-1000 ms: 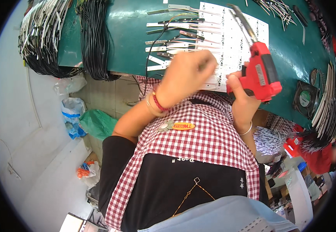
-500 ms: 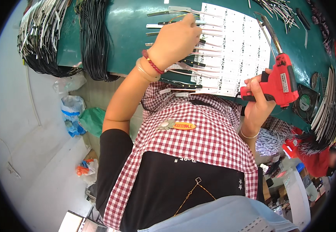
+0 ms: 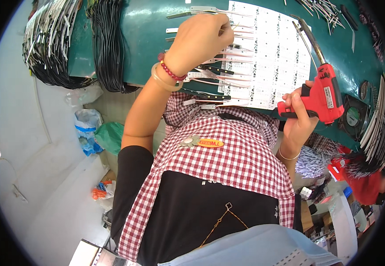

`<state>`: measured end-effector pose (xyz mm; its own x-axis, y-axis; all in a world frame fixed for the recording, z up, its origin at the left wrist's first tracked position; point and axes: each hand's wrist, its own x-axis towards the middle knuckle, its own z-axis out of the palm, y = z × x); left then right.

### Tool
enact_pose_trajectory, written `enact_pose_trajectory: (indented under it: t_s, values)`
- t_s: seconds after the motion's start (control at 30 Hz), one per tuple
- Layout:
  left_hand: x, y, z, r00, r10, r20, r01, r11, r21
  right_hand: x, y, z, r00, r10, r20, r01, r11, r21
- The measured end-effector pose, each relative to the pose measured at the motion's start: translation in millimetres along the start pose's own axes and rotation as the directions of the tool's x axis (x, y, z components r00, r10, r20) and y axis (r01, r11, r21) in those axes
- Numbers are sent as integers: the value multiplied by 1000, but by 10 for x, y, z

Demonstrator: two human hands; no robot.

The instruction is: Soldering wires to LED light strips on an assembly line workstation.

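Note:
My left hand (image 3: 206, 42) is closed in a pinch over the left edge of a white panel of circuit boards (image 3: 268, 62). A thin yellowish wire (image 3: 236, 26) pokes out at its fingertips; the rest of that wire is hidden by the hand. My right hand (image 3: 299, 117) grips the handle of a red soldering gun (image 3: 330, 95) to the right of the panel. Its metal barrel points up and away, with a thin tube beside it. Small black and white strips with pinkish wires (image 3: 219, 69) lie in a row along the panel's left edge.
Bundles of black cables (image 3: 108, 48) and white-tipped wires (image 3: 50, 40) hang over the green table (image 3: 152, 62) at left. A black fan (image 3: 353, 117) and grey wires (image 3: 376, 124) lie at right. Beyond the panel are loose wires (image 3: 323, 13) and a dark-handled tool (image 3: 347, 20).
My left hand has shifted slightly left and turned, and the thin wire end now shows at its fingertips. The soldering gun stays nearly in place in my right hand.

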<state>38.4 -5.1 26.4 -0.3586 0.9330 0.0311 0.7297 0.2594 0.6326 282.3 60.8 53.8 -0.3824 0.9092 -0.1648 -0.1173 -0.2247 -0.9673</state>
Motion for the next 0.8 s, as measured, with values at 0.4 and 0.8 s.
enact_pose_trajectory:
  t_s: [0.4, 0.8]
  values:
    - [-233, -131, 161, 982, -185, -28, 184, 983, -26, -167, 192, -222, 951, 219, 218, -208, 976, -71]
    - [-153, -179, 244, 986, -155, -61, 155, 988, -1, -219, 264, -140, 945, 276, 177, -197, 909, -366]
